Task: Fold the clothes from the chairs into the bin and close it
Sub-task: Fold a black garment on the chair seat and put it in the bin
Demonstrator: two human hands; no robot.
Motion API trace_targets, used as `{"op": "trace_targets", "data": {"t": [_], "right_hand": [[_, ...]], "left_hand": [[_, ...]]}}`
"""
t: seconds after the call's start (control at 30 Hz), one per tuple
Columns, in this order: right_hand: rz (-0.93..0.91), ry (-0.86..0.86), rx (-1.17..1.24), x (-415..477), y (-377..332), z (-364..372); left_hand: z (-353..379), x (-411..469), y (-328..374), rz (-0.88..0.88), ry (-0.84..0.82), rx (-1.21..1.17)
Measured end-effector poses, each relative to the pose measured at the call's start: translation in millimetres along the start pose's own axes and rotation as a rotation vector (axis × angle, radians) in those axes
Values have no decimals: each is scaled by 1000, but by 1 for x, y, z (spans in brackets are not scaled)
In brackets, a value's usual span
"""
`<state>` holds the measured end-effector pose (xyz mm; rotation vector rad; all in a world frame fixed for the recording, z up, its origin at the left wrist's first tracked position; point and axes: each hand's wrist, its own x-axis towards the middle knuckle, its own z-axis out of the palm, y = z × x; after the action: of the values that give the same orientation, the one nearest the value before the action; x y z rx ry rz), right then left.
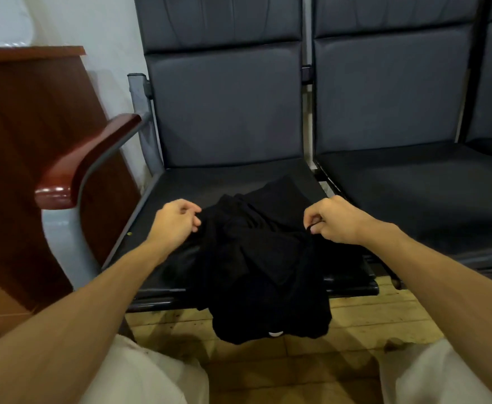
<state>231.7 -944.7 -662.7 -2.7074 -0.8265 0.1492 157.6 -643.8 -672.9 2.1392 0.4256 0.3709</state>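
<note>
A crumpled black garment [259, 258] lies on the seat of the left dark chair [224, 112], and its lower part hangs over the seat's front edge toward the floor. My left hand [176, 218] sits at the garment's left edge with fingers curled, pinching the cloth. My right hand [333, 220] pinches a fold of the same garment at its right edge between thumb and fingers. The bin is out of view.
A second dark chair [399, 112] stands to the right with a bare seat. A red-brown wooden armrest [84, 161] juts out at the left, beside a wooden cabinet [20, 141]. Pale tiled floor [370, 316] lies below, and my light trousers [139, 374] show at the bottom.
</note>
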Motion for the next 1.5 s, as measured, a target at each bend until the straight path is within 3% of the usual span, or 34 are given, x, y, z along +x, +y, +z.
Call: {"op": "trace_targets", "data": {"t": [0.07,0.17,0.4,0.53,0.67,0.8,0.93,1.03,1.1,1.2,1.4,1.5], "right_hand": [[-3,-7,-6,10,-5,6],[15,-29,-48,25,-10,12],[9,-6,-118,44,-22,17],[33,1,-142,44,-23,17],[144,118,-138,38,-14,10],[275,224,-40,27,-4,1],[271,221,-21,16,-4,5],[242,172,-55,13,-12,9],[221,163,-55,13,-17,9],[186,164,-4,14,-21,9],[238,211,62,13,-13,5],[290,242,100,11,-5,0]], "left_hand": [[-16,6,-20,-57,66,110],[-29,8,-39,-80,-14,220],[-29,2,-42,262,-460,379],[-11,-3,-26,175,-765,330],[5,-3,-28,173,-899,533],[7,5,-38,198,-828,799],[-4,3,-40,287,-618,902],[-4,-11,-27,389,-465,638],[-3,-25,-20,314,-555,441],[-5,-36,-27,311,-702,558],[-12,-29,-26,435,-488,510],[-17,-21,-20,365,-347,354]]}}
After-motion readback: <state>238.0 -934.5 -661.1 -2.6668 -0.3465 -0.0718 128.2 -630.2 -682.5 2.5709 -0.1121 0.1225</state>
